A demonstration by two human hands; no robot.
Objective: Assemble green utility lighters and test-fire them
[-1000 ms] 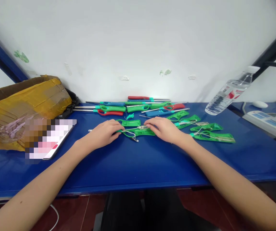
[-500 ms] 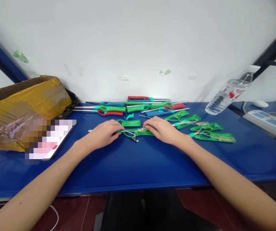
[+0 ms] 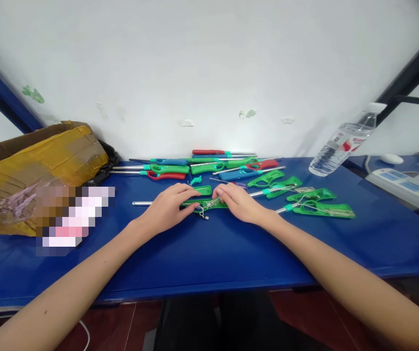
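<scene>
An opened green utility lighter casing (image 3: 219,204) lies on the blue table in front of me, its metal tube (image 3: 142,203) pointing left. My left hand (image 3: 169,205) grips the casing near its trigger end, thumb and fingers closed around it. Between the fingertips of my right hand (image 3: 241,201) is a small clear fuel tank (image 3: 213,201), tilted above the casing's handle. A white wire with a small dark-and-silver piece (image 3: 204,216) hangs at the casing's near side. Just behind lies a separate green casing half (image 3: 202,190), partly covered by my left fingers.
Several assembled lighters (image 3: 169,169) lie along the wall. Open green casings (image 3: 324,209) with wires are at right, near a water bottle (image 3: 341,141). A taped carton (image 3: 48,165) and a blurred phone (image 3: 74,219) sit at left. A small turquoise trigger (image 3: 196,181) lies behind my hands.
The clear fuel tank is now tilted up in my right fingers, where before it lay lower along the casing. My left thumb has shifted right along the casing.
</scene>
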